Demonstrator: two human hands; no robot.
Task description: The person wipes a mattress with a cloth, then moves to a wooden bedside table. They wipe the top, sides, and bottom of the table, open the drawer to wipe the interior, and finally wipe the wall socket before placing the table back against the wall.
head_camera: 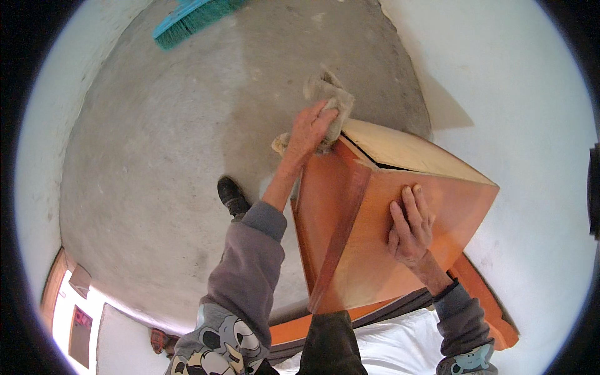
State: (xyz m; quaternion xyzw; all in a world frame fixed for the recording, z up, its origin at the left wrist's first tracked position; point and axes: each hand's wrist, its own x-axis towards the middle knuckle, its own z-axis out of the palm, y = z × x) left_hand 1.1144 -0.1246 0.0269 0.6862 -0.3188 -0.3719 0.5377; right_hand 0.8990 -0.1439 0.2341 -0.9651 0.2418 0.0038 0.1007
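Observation:
A wooden nightstand-like cabinet (337, 201) with orange-brown faces stands tilted before me, partly over my leg. Its far panel (412, 147) is pale and unvarnished, with a dark gap along one edge. My left hand (311, 124) grips a crumpled beige cloth (330, 91) at the cabinet's far left corner; part of the cloth hangs past the fingers. My right hand (412, 225) lies on the broad orange side panel, fingers spread over the surface and holding nothing.
A teal-bristled broom head (197, 23) is at the top on the concrete floor (154, 140). White walls (506, 93) bound both sides. Behind the cabinet lie an orange bed frame (487, 304) and a white sheet (398, 342). My dark shoe (232, 194) rests left of the cabinet.

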